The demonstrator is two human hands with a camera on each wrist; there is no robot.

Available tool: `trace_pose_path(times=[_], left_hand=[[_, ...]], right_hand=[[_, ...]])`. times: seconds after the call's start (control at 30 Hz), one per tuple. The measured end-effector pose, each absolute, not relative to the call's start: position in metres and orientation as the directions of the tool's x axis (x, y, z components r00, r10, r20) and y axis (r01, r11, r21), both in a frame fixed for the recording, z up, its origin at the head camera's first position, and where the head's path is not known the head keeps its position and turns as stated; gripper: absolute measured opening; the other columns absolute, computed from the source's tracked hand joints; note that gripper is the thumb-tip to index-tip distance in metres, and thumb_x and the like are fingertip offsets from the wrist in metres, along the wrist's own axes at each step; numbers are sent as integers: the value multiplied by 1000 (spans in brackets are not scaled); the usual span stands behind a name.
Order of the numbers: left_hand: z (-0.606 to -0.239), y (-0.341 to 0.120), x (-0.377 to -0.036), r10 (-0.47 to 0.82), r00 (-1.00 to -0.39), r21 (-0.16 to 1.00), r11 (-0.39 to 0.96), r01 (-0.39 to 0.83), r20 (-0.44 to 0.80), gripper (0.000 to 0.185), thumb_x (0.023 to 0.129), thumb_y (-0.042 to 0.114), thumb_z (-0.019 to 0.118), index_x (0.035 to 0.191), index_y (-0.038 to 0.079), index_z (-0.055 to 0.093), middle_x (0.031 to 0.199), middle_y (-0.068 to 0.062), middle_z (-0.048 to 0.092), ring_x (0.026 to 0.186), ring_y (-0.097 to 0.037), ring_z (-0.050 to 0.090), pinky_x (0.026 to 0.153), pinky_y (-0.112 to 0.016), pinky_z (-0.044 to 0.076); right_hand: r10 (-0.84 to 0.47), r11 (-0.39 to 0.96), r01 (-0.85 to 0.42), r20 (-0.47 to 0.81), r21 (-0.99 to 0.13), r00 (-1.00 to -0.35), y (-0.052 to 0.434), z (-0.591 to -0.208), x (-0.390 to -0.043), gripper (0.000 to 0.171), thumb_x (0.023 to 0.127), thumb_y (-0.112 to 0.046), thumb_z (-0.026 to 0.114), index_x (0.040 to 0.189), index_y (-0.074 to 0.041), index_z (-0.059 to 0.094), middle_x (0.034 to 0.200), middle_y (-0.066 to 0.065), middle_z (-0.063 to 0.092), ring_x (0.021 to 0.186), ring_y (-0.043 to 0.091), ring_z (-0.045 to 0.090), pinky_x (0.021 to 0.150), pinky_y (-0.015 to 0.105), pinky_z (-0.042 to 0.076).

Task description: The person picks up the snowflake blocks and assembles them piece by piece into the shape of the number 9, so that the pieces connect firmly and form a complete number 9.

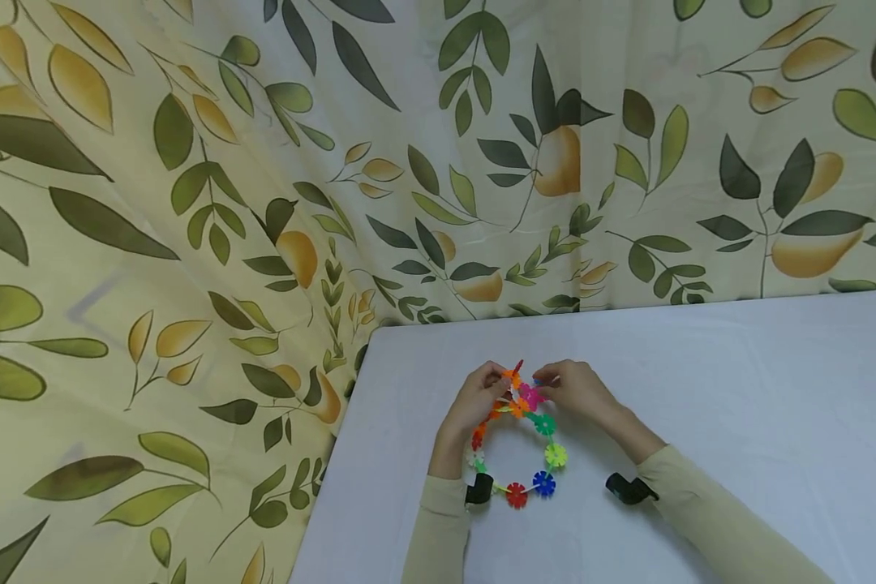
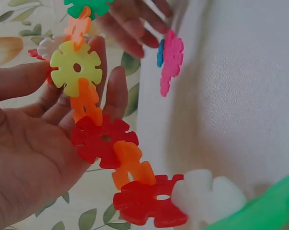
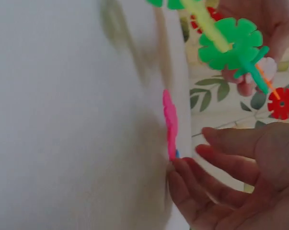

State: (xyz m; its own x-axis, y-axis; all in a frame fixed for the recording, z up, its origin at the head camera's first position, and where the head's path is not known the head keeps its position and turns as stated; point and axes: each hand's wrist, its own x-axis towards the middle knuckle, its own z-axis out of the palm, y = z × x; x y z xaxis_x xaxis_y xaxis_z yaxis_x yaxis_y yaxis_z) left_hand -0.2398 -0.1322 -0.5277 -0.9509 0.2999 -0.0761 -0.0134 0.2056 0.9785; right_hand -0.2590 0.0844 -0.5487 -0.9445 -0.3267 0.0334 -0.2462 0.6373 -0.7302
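Fingers [image 1: 491, 380] seemingly pinch ring [image 1: 544, 424].

Even, diffuse light filled all three views; no glare appeared. In the head view the white table [image 1: 737, 389] was bright and nearly shadowless, and the leaf-print curtain [image 1: 190, 203] bowed outward toward the edges through wide-angle distortion. The left wrist view was sharp on the snowflake-piece chain [image 2: 101, 139], softer at its near end. The right wrist view was blurred, its pink piece [image 3: 170, 122] smeared.
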Motion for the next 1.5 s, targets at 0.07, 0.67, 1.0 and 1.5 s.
trace_pose_path(times=[0.07, 0.67, 1.0, 1.5], left_hand=[[-528, -133, -240, 302, -950, 979, 201, -19, -81, 15, 108, 11, 54, 116, -1, 60, 99, -14, 72, 88, -20, 70, 83, -38, 59], [-527, -131, -241, 356, -934, 974, 222, 53, -30, 33, 109, 30, 58, 137, 15, 65, 103, -32, 64, 84, -22, 67, 81, -30, 59], [-528, -130, -242, 370, -929, 978, 201, 45, -33, 33, 109, 26, 58, 136, 9, 66, 110, -31, 69, 84, -20, 66, 87, -36, 60], [-526, -127, -240, 377, -923, 981, 195, 4, -72, 32, 108, 30, 58, 133, 14, 70, 110, -25, 69, 85, -16, 66, 82, -30, 58]], right_hand=[[-356, 669, -267, 17, -694, -934, 85, -552, -261, 27, 90, -5, 77, 116, 2, 76, 101, 13, 74, 90, 27, 68, 81, 45, 59], [-215, 638, -202, 80, -744, -973, 93, -551, -258, 7, 88, -7, 80, 94, -10, 77, 81, 0, 71, 72, 18, 63, 65, 33, 55], [-111, 177, -123, 104, -976, -988, 101, -522, -247, 23, 96, -11, 77, 115, 2, 74, 101, 18, 78, 88, 35, 78, 79, 39, 62], [-70, 114, -127, 120, -985, -990, 96, -505, -237, 30, 96, -17, 78, 119, 1, 75, 103, 20, 77, 81, 24, 79, 77, 25, 60]])
